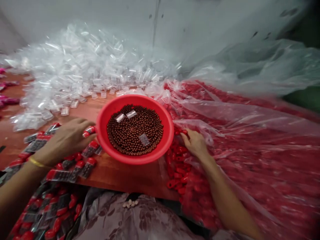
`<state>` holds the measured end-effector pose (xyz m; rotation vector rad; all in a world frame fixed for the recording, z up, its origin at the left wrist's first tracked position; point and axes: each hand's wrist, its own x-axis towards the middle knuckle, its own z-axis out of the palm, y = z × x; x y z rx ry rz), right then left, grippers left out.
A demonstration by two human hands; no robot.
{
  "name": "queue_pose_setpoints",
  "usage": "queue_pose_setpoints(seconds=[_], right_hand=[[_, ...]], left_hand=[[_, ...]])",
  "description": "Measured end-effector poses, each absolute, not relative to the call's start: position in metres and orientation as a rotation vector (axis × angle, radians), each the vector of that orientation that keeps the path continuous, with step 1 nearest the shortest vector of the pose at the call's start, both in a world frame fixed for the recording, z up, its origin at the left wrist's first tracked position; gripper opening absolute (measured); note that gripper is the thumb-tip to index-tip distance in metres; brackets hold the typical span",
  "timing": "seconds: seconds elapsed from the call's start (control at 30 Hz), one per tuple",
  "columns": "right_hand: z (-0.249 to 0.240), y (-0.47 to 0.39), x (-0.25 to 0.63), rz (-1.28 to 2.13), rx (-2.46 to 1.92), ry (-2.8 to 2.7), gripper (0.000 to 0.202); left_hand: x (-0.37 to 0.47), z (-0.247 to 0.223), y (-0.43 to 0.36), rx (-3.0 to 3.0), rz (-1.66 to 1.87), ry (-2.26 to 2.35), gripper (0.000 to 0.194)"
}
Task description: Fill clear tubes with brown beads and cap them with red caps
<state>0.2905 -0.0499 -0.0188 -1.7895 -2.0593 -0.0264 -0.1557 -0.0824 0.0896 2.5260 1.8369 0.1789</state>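
Note:
A red bowl stands between my hands, filled with small brown balls. Three clear plastic pieces, one of them the clear case, lie on top of the balls. Left of the bowl, my left hand has its thumb and finger closed around a small red-capped container. Under and around that hand are several clear containers with red caps and dark balls inside. At the bowl's right side, my right hand pinches a red cap above a heap of loose red caps.
A large pile of clear plastic cases covers the back left against a pale wall. On the right, a big clear plastic bag full of red pieces spreads out. More red-capped containers lie below the table edge. Pink items are at far left.

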Motion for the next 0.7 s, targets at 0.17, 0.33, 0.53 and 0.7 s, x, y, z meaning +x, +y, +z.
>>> queue_pose_setpoints(seconds=[0.17, 0.33, 0.53, 0.7], right_hand=[[0.016, -0.060, 0.229, 0.497, -1.330, -1.565, 0.029], [0.030, -0.054, 0.171, 0.719, -1.083, -1.710, 0.027], [0.024, -0.045, 0.172, 1.164, -0.980, -1.436, 0.028], [0.025, -0.047, 0.175, 1.255, -0.907, -1.293, 0.026]], left_hand=[[-0.040, 0.064, -0.053, 2.346, -0.223, 1.483, 0.057], [0.017, 0.018, -0.017, 1.935, -0.279, 1.575, 0.065], [0.011, 0.029, 0.007, 1.930, -0.192, 1.656, 0.032], [-0.017, 0.032, 0.013, 1.475, -0.435, 1.296, 0.042]])
